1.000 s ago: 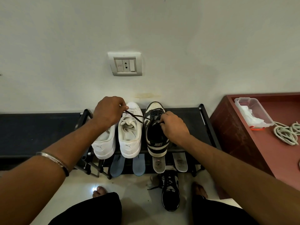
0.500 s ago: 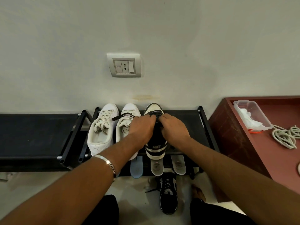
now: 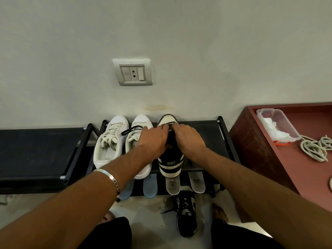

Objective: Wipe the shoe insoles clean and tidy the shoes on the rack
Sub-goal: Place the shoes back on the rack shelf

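Head view takes in the black shoe rack (image 3: 203, 123) against the wall, its top shelf carrying three shoes toward the left end and bare fabric toward the right end. A red-brown cabinet (image 3: 269, 159) stands just beside the rack's right end, with a clear plastic box (image 3: 277, 123) of white wipes and a coil of pale cord (image 3: 316, 150) on top.

On the top shelf, toes toward the back edge, sit a white sneaker (image 3: 109, 141), a second white sneaker (image 3: 138, 130) beside it, and the black-and-white sneaker (image 3: 169, 162), whose heel overhangs the front edge. Its mate (image 3: 186, 214) lies on the floor below. Four insoles lean at the lower shelf's front edge: two blue insoles (image 3: 150, 187) and two pale insoles (image 3: 172, 186).

Both hands are on the black-and-white sneaker's lacing. The left hand (image 3: 154, 141) and right hand (image 3: 188, 139) have fingers curled down over the tongue, apparently pinching the black lace (image 3: 131, 131), whose loose end trails across the neighbouring white sneaker. The exact pinch is hidden beneath the knuckles.

The step looks like tidying the laces. Doing it well means drawing in that stray end, keeping tension even on both sides, and steadying the shoe so it does not slide off the front edge.
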